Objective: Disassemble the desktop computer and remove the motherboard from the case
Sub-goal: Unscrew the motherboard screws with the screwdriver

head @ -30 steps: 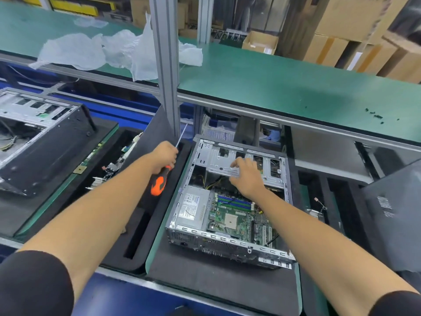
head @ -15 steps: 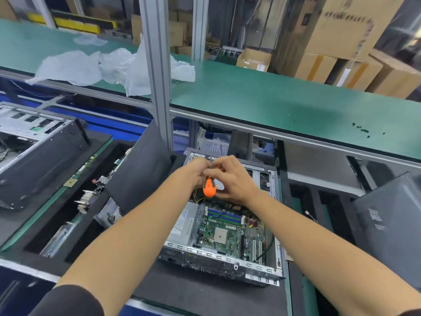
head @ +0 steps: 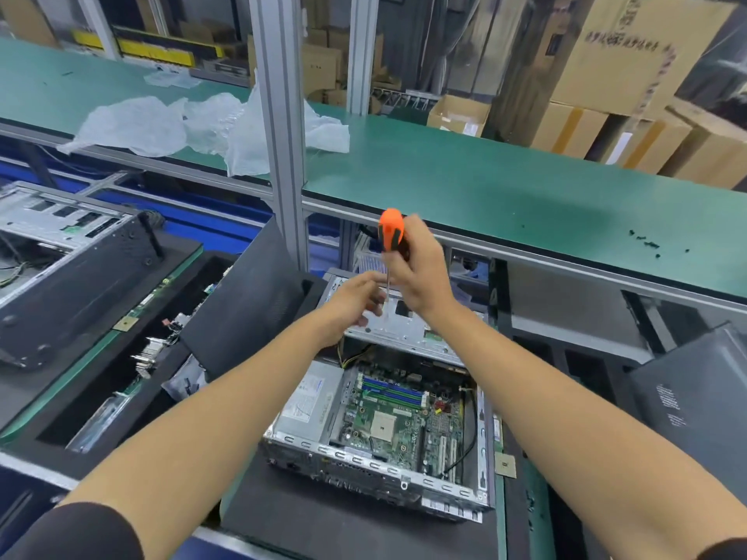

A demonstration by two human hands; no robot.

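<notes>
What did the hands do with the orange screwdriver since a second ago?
The screwdriver passed from the left hand to the right hand, which now grips its handle upright, tip down over the metal drive cage. The left hand moved in from beside the case and now sits by the shaft, fingers loose. The computer case and its motherboard stayed put.

The case point(head: 376, 462) is bare grey metal, dull shine. The screwdriver point(head: 390, 232) handle is glossy orange plastic. The shelf point(head: 505, 187) top is matt green; the bags point(head: 133, 123) are thin crinkled plastic.
</notes>
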